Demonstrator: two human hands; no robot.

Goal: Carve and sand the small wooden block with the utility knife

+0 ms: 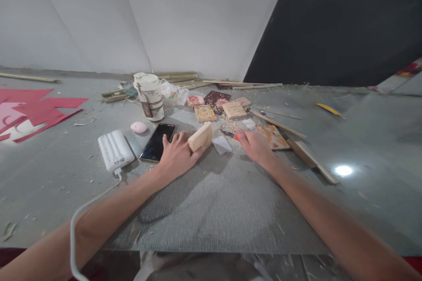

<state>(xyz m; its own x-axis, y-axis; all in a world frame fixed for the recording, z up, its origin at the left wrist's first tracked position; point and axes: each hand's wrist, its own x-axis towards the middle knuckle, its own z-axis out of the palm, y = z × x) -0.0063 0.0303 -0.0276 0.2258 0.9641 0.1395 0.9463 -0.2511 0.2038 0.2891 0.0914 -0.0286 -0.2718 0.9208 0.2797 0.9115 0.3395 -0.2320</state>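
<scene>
My left hand (176,153) has a small pale wooden block (200,137) held on edge between thumb and forefinger. Its other fingers reach over the right side of a dark-screened phone (158,142); one fingertip seems to touch the screen. My right hand (255,144) is closed around the orange-red handle of a craft knife (228,133), whose blade points left towards the block, apart from it. A small folded white paper (222,145) lies between the two hands.
Carved wooden tiles (234,109) and shavings lie behind the hands. A paper cup (150,99), a power bank (115,150) with a cable over my left forearm, and a pink oval object (139,127) are left. Wooden strips (308,158) and a yellow tool (329,109) lie right.
</scene>
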